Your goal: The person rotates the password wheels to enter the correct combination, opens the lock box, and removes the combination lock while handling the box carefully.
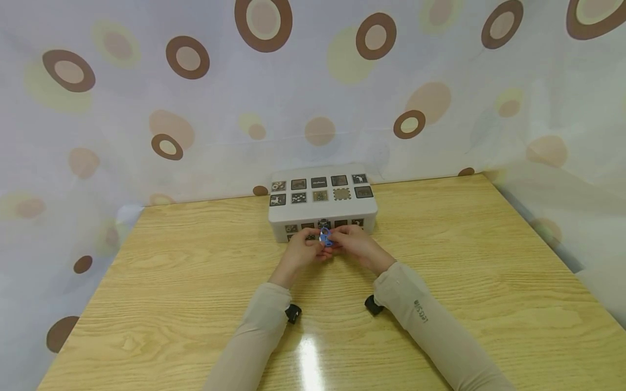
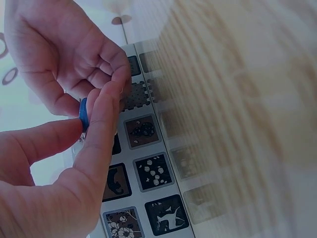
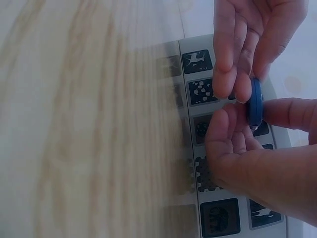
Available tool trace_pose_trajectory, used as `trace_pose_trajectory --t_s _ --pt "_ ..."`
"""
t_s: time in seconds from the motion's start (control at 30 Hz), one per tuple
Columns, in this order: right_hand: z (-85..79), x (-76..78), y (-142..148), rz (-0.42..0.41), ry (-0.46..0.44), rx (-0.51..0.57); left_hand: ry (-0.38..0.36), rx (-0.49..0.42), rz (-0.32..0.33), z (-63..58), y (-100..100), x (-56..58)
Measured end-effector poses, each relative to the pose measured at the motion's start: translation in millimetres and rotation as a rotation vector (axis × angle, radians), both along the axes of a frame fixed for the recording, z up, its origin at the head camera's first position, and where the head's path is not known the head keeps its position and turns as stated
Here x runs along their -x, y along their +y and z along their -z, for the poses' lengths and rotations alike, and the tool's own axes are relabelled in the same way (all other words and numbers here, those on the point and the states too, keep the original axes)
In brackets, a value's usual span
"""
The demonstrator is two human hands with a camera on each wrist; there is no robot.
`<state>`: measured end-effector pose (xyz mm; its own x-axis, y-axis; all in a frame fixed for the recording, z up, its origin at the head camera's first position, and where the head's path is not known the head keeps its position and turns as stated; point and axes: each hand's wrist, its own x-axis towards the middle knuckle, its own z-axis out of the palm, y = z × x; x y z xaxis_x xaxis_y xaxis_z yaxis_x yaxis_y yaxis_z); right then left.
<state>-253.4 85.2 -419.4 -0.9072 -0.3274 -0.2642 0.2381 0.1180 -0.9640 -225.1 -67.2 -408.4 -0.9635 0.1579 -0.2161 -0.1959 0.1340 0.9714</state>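
Observation:
A small blue padlock is held upright between both hands at the front of a white tin box, its shackle pointing up. My left hand pinches it from the left, thumb on its near face and fingers behind. From the right, my right hand grips the same padlock between thumb and curled fingers. Seen edge-on in the right wrist view, the blue padlock sits between the thumbs and fingertips. The latch on the box's front shows just above the padlock, partly hidden.
The box has a closed lid with small square pictures and stands at the back of the wood-grain table. Behind it hangs a white curtain with brown circles. Black straps hang under both wrists.

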Motion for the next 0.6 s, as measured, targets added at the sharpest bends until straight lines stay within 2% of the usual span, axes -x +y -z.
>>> trace_pose_trajectory --t_s 0.4,0.6 --pt "1.0 1.2 1.2 0.019 -0.013 0.057 -0.003 0.000 0.001 -2.6 0.1 -1.6" --pt "0.2 0.1 1.6 0.002 -0.005 0.071 -0.001 0.001 -0.002 -2.5 0.3 -2.1"
